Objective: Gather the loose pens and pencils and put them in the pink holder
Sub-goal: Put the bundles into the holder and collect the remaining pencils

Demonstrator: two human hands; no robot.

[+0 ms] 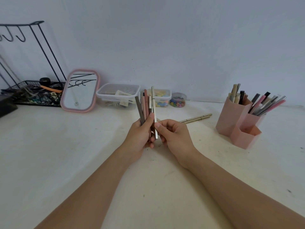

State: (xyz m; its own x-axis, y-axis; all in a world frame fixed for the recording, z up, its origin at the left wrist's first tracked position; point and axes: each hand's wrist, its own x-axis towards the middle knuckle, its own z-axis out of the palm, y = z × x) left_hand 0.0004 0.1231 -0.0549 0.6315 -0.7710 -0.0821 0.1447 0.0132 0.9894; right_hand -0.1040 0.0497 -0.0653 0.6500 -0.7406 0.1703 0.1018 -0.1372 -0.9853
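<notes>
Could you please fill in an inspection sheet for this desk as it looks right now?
Surface: pale table, scuffed, with dark specks.
Job's things: bundle of pens held upright; gold pens lying loose; pink holder, two compartments filled, front one looks empty.
Clutter: pink mirror, clear boxes, small jar, wire basket.
Grippers: left hand grips the bundle; right hand pinches one pen.
Cables: nothing seen.
Surroundings: plain wall.
</notes>
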